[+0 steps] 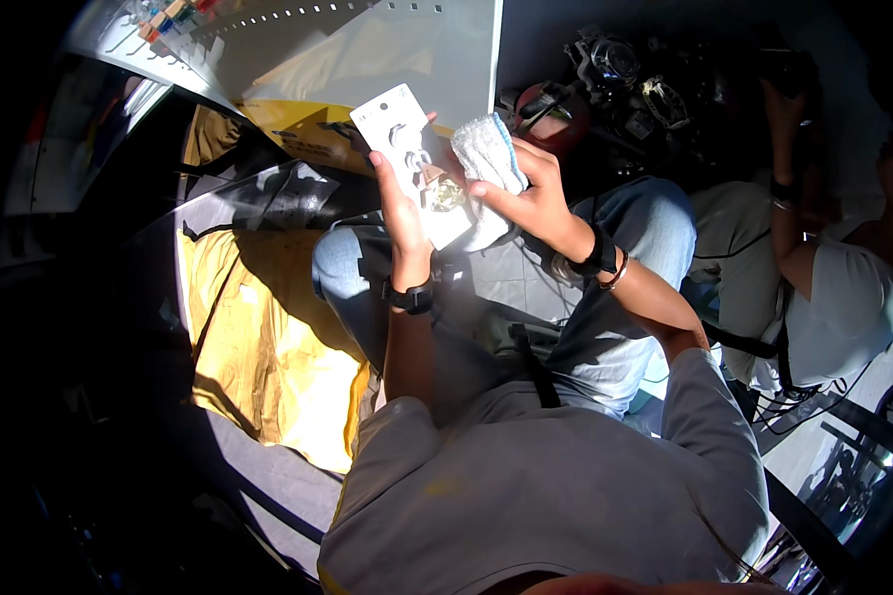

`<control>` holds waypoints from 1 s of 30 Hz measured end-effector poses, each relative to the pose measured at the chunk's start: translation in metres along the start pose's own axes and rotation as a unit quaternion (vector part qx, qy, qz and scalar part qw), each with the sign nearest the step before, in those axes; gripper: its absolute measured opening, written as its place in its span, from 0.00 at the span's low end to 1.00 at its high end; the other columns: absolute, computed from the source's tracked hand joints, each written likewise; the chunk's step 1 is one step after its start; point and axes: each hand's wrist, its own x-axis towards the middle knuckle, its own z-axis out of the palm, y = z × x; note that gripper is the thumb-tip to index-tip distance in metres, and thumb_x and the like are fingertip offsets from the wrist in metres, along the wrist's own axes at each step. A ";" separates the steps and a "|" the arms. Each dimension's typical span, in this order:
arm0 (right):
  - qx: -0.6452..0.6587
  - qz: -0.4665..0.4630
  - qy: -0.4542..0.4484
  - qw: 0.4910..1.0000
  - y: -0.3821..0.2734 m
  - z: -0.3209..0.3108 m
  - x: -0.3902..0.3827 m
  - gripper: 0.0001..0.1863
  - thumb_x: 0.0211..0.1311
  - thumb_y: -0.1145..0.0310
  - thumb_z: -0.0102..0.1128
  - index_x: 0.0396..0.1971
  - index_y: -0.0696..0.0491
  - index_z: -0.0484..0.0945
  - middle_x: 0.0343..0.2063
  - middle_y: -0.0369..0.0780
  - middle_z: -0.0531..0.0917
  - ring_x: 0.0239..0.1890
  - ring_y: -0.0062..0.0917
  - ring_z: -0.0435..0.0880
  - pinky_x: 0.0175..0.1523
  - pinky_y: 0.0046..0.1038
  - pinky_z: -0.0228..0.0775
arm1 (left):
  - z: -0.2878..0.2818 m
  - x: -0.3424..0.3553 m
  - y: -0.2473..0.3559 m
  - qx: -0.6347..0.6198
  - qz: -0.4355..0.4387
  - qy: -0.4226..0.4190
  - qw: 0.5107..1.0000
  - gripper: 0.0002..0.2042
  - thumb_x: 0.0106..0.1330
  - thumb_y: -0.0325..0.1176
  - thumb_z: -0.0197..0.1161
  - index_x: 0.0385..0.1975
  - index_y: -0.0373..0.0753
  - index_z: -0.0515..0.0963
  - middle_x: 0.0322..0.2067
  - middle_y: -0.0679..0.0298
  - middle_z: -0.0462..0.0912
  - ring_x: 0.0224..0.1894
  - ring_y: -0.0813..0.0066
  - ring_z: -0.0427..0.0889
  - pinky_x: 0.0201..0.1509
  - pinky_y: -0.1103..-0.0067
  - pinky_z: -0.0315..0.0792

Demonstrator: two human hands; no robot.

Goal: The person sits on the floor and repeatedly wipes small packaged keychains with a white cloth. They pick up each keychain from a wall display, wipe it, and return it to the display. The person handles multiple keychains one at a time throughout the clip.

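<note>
My left hand (402,211) is closed around a white card (395,111), thumb along its left edge. The card is tilted up before me and carries a few small shiny pieces under what looks like clear plastic; their kind is too bright to make out. In my right hand (538,201) is a folded white cloth (484,159) with a blue edge, pinched between thumb and fingers. The cloth lies against or very close to the card's right side; whether they touch I cannot tell.
A white perforated metal shelf (367,50) stands ahead, with small coloured items (174,15) at its far left. Yellow fabric (268,342) lies at my left. Dark clutter and a red round object (554,124) sit ahead right. Another person (833,297) sits at the right.
</note>
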 end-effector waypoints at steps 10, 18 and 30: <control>-0.117 -0.112 -0.077 0.984 0.008 0.009 -0.008 0.19 0.41 0.59 0.75 0.30 0.54 0.80 0.30 0.37 0.79 0.25 0.33 0.80 0.28 0.28 0.71 | -0.013 -0.001 -0.006 -0.009 -0.042 -0.057 0.997 0.37 0.69 0.63 0.32 0.59 0.32 0.62 0.45 0.58 0.74 0.42 0.74 0.76 0.45 0.78 0.72; -0.189 -0.268 -0.090 0.940 0.004 0.008 -0.009 0.11 0.40 0.64 0.69 0.26 0.47 0.79 0.25 0.31 0.75 0.24 0.23 0.80 0.27 0.25 0.71 | -0.015 -0.003 -0.008 -0.047 -0.039 -0.039 0.997 0.37 0.69 0.63 0.33 0.59 0.32 0.62 0.34 0.63 0.74 0.34 0.75 0.74 0.36 0.78 0.70; -0.256 -0.165 -0.099 0.947 -0.001 0.030 -0.017 0.18 0.39 0.65 0.68 0.36 0.49 0.79 0.30 0.37 0.75 0.21 0.30 0.79 0.25 0.28 0.72 | -0.023 0.000 -0.012 -0.004 0.012 0.043 0.999 0.36 0.69 0.64 0.30 0.59 0.36 0.61 0.34 0.61 0.71 0.31 0.70 0.73 0.36 0.72 0.73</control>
